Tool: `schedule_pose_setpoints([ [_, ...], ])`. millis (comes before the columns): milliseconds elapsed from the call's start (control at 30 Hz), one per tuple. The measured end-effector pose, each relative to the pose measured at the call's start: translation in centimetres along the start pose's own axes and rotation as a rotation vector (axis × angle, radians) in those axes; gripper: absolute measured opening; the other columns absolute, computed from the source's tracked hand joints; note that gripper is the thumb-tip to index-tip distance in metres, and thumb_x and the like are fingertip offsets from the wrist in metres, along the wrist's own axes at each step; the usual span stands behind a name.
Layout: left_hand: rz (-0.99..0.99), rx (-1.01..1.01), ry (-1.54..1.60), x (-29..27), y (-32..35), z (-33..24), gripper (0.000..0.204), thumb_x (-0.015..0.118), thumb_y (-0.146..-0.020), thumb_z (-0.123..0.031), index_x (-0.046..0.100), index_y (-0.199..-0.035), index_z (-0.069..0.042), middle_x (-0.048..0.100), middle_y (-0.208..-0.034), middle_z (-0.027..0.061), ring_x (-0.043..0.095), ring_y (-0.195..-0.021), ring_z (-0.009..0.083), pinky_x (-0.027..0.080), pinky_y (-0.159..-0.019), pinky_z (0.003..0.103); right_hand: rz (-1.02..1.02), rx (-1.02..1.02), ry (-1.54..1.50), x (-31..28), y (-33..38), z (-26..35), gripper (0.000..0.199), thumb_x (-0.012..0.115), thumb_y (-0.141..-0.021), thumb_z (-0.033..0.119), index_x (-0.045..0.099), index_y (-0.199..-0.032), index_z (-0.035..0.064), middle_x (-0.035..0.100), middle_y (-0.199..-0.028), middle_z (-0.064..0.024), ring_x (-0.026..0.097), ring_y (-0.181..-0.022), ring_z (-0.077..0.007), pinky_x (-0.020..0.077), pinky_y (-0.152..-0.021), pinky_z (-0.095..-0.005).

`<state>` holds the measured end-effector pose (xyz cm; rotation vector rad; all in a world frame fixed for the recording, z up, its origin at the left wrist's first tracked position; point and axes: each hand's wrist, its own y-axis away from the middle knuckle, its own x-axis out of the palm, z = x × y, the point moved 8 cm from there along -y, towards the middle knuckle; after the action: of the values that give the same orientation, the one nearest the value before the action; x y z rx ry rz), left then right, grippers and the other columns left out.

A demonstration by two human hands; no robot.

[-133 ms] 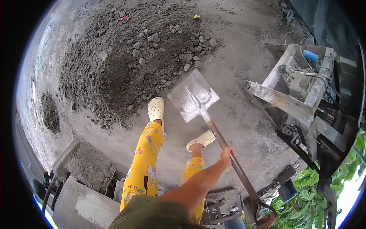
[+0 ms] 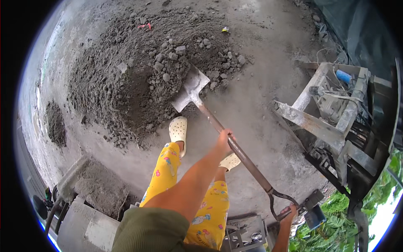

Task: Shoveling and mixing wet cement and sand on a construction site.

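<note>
A flat-bladed shovel (image 2: 241,156) slants across the middle, its square metal blade partly buried in the right side of a grey heap of sand and gravel (image 2: 121,84). My left hand (image 2: 226,140) is closed round the shaft, about a third of the way up from the blade. At the far end, my right hand (image 2: 289,213) grips the D-shaped handle near the lower right. Loose grey material and small stones cover the blade's far left part.
A rusty metal frame with a motor-like unit (image 2: 331,98) stands on the right. At lower left is a bin of grey sand (image 2: 100,187). A smaller sand pile (image 2: 55,124) lies at far left. My feet wear cream clogs (image 2: 178,130) near the heap.
The shovel has gone forward and left, its blade passing from bare ground into the heap. Both hands have moved with it, and my right hand and forearm show more fully.
</note>
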<state>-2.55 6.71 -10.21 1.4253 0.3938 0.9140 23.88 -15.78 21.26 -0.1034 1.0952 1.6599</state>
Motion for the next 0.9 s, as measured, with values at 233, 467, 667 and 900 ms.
schedule_pose_setpoints([
  [233, -0.054, -0.050, -0.002, -0.9, 5.8, -2.9, 0.010, 0.051, -0.064, -0.013, 0.041, -0.067, -0.010, 0.040, -0.057, 0.0038, 0.044, -0.051, 0.0176, 0.039, -0.051, 0.033, 0.071, -0.065, -0.045, -1.3, 7.2, 0.4, 0.012, 0.054, -0.067, 0.016, 0.046, -0.069, 0.0082, 0.041, -0.049, -0.0022, 0.042, -0.038, -0.0134, 0.0386, -0.034, -0.0250],
  [467, -0.143, -0.166, 0.001, -3.2, 18.2, -4.7, 0.011, 0.052, -0.062, -0.015, 0.042, -0.064, -0.010, 0.041, -0.057, 0.0031, 0.044, -0.051, 0.0166, 0.040, -0.052, 0.033, 0.117, 0.006, -0.134, -5.6, 11.3, -4.1, 0.012, 0.050, -0.069, 0.019, 0.046, -0.066, 0.0075, 0.041, -0.048, -0.0026, 0.042, -0.038, -0.0146, 0.0391, -0.035, -0.0262],
  [667, 0.104, 0.237, 0.181, -5.8, 24.0, -24.7, 0.012, 0.052, -0.063, -0.014, 0.043, -0.056, -0.011, 0.043, -0.050, -0.0013, 0.043, -0.046, 0.0134, 0.040, -0.051, 0.029, 0.514, -0.410, 0.058, 11.6, 19.2, -1.5, 0.017, 0.054, -0.069, 0.020, 0.047, -0.070, 0.0039, 0.052, -0.061, -0.0062, 0.048, -0.052, -0.0161, 0.0419, -0.051, -0.0284],
  [900, 0.554, 0.428, 0.244, -6.0, 32.5, -44.6, 0.017, 0.051, -0.070, -0.018, 0.041, -0.062, -0.007, 0.042, -0.056, -0.0014, 0.045, -0.050, 0.0111, 0.039, -0.054, 0.028, 1.367, -1.154, -0.015, 26.5, 35.6, 9.0, 0.030, 0.066, -0.055, 0.017, 0.051, -0.075, 0.0036, 0.054, -0.073, -0.0096, 0.054, -0.065, -0.0261, 0.0409, -0.056, -0.0326],
])
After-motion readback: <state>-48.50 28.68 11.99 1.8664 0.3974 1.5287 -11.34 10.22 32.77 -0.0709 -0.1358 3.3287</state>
